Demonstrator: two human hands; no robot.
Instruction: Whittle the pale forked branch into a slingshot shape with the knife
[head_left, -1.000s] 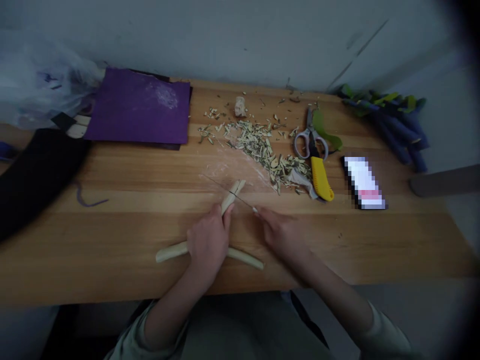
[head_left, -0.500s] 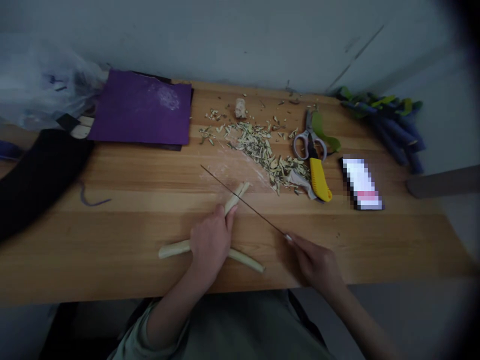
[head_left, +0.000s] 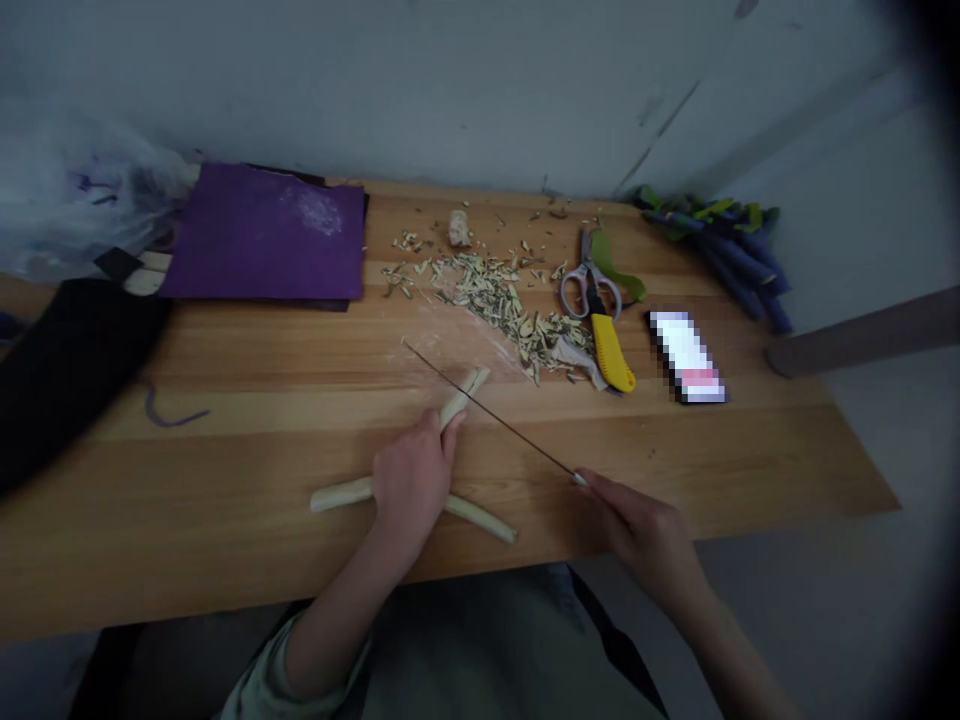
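Note:
Closed round a pale peeled stick (head_left: 457, 402), my left hand (head_left: 411, 470) rests near the table's front edge. The stick's far end points away, up and to the right. Pale sticks also stick out on both sides of this hand, one end at the left (head_left: 341, 494) and one at the right (head_left: 484, 521); the hand hides where they meet. My right hand (head_left: 637, 520) pinches the near end of a long thin dark rod (head_left: 517, 432). The rod crosses over the stick's far part; whether they touch is hard to tell.
Shavings (head_left: 487, 300) lie beyond my hands, with scissors (head_left: 592, 285) and a yellow-handled tool (head_left: 611, 352) beside them. A phone (head_left: 688, 358) and bundled dark stems (head_left: 731, 250) are at the right. Purple sheet (head_left: 266, 235), clear plastic bag (head_left: 82, 190) and a black item (head_left: 67, 370) are left.
The camera view has shifted, so the table's objects appear further left. My right hand and the rod have shifted slightly relative to the stick. Both hands keep their holds.

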